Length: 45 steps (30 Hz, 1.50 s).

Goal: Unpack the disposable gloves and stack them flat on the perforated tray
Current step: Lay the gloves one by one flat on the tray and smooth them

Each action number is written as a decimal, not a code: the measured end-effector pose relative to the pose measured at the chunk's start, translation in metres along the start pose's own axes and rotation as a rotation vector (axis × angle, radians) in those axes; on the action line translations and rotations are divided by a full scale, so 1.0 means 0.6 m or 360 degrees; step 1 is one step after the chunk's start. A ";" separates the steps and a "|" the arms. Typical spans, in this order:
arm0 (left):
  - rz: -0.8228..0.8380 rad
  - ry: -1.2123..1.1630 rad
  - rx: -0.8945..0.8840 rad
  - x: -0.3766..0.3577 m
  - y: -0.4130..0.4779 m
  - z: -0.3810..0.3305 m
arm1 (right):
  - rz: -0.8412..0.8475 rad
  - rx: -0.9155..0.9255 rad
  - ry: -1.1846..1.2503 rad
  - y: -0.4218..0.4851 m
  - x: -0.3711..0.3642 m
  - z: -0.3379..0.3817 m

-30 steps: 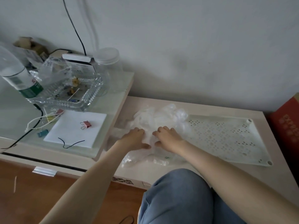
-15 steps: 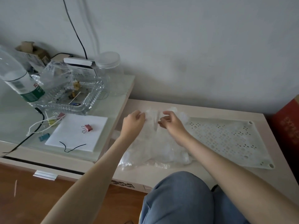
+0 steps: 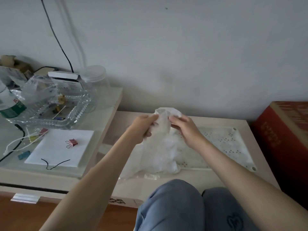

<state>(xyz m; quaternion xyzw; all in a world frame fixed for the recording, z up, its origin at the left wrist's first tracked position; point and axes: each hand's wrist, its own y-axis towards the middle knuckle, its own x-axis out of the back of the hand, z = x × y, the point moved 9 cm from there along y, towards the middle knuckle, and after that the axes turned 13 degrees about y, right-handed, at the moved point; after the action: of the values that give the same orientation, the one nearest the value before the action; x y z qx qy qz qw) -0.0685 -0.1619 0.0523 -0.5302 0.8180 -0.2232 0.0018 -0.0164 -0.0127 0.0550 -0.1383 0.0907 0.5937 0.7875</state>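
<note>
On your far left, the glass-topped counter (image 3: 106, 112) carries one green-labelled bottle (image 3: 10, 104), one cut-glass dish (image 3: 50, 114) with small bits inside, and one lidded clear jar (image 3: 95, 84) behind the dish. Nearer you lies one white pad (image 3: 50, 152). One pink binder clip (image 3: 72, 142) sits on it and one loose black cord (image 3: 55, 164) lies across its near edge. A second pink clip (image 3: 43, 130) sits just off its far left corner.

Moving right to the lower counter (image 3: 208, 180), both of your hands are closed on the same thing. Your left hand (image 3: 141, 129) grips the upper part of the gloves (image 3: 160, 150) from the left, fingers curled into the film. Your right hand (image 3: 186, 129) pinches the same top from the right.

The gloves are one crumpled, translucent white wad, too tangled to count singly. Its top is raised between your hands, with a rolled open end poking up above them. Its bottom spreads over the left end of the one perforated tray (image 3: 225, 144) and onto the counter beside it. The tray lies flat and white, with two corner pegs showing on its right side. Far right, one red box (image 3: 286, 135) stands just beside the counter.
</note>
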 end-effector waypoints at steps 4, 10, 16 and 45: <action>0.0245 0.0081 0.0229 -0.067 0.004 0.007 | -0.0189 0.0059 0.0041 -0.005 0.072 0.040; 0.0622 -0.0124 0.0384 -0.157 0.002 0.011 | -0.0472 0.0030 -0.0080 -0.016 0.179 0.049; 0.0661 0.0112 0.0157 -0.207 0.027 0.007 | -0.0654 -0.0231 -0.0023 -0.029 0.268 0.029; 0.0546 0.0598 -0.0398 -0.354 0.000 -0.091 | -0.0399 -0.0173 0.0013 -0.025 0.293 0.056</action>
<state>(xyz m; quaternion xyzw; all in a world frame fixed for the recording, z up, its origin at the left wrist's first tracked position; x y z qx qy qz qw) 0.0112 0.0426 0.0519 -0.3296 0.9029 -0.2113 -0.1775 0.0461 0.1546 0.0345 -0.1934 0.0434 0.4942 0.8465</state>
